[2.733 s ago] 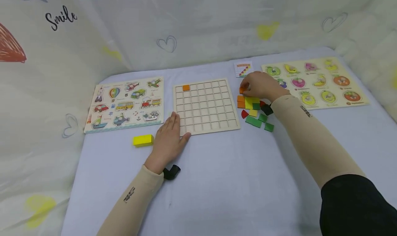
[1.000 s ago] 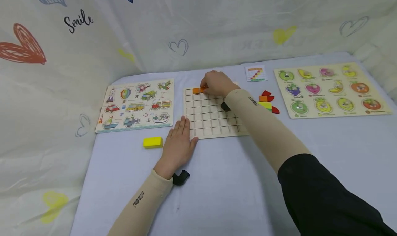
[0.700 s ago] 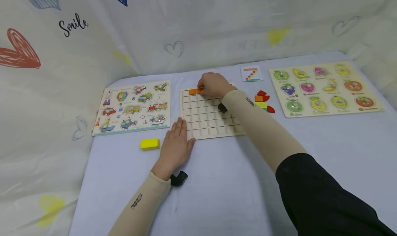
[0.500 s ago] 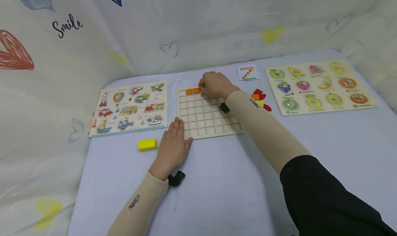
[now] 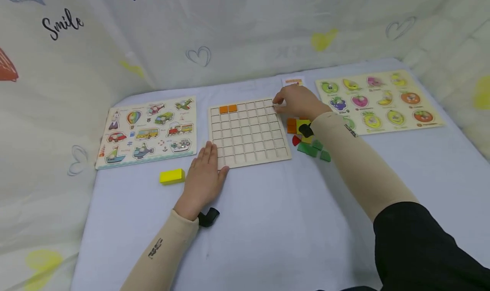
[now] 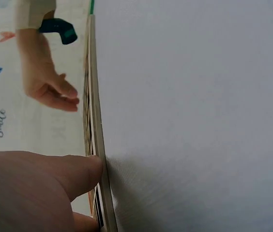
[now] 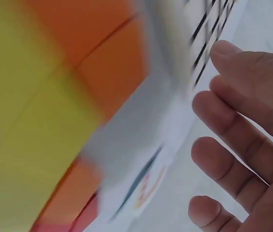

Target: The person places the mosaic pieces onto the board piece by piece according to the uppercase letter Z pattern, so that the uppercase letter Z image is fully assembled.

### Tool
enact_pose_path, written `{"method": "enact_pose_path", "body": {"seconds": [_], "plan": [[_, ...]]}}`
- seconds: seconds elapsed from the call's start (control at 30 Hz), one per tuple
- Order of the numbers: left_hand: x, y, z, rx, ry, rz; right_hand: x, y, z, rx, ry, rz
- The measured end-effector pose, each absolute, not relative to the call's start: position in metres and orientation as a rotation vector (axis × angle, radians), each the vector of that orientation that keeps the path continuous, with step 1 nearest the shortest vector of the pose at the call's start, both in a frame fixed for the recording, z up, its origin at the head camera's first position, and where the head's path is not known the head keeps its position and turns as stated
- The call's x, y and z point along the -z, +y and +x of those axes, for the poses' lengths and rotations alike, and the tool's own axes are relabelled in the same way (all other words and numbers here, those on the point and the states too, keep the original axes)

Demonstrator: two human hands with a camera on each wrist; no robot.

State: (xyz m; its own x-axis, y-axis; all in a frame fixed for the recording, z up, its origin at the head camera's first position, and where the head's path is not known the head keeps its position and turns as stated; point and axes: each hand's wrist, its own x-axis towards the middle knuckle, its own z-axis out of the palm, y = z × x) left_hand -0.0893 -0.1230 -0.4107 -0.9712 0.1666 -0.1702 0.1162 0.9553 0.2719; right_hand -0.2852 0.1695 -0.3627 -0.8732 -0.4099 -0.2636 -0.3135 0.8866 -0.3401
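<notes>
In the head view a wooden grid board lies mid-table, with two orange square tiles side by side in its top row. My left hand rests flat at the board's lower-left corner; the left wrist view has its thumb against the board's edge. Beyond the upper-right corner hovers my right hand, its fingers apart and holding nothing in the right wrist view. Below that hand are loose orange tiles, yellow tiles, red pieces and green pieces, partly hidden by hand and wrist.
A vehicle puzzle board lies at the left and a fruit puzzle board at the right. A yellow block sits beside my left hand. The pattern card at the back is partly covered by my right hand.
The second orange tile has been let go in the board's top row. My right hand has withdrawn rightward from it towards the loose pieces. My left hand stays at the corner; the head view shifted.
</notes>
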Motion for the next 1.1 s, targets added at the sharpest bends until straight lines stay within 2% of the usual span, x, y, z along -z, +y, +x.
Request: {"method": "enact_pose_path", "body": {"seconds": [0.5, 1.1], "plan": [[0.411, -0.128, -0.090, -0.375, 2.915, 0.212, 0.367, 0.224, -0.273, 0.345, 2.699, -0.475], [0.414, -0.126, -0.089, -0.382, 2.912, 0.232, 0.368, 0.239, -0.262, 0.172, 2.796, -0.611]]}}
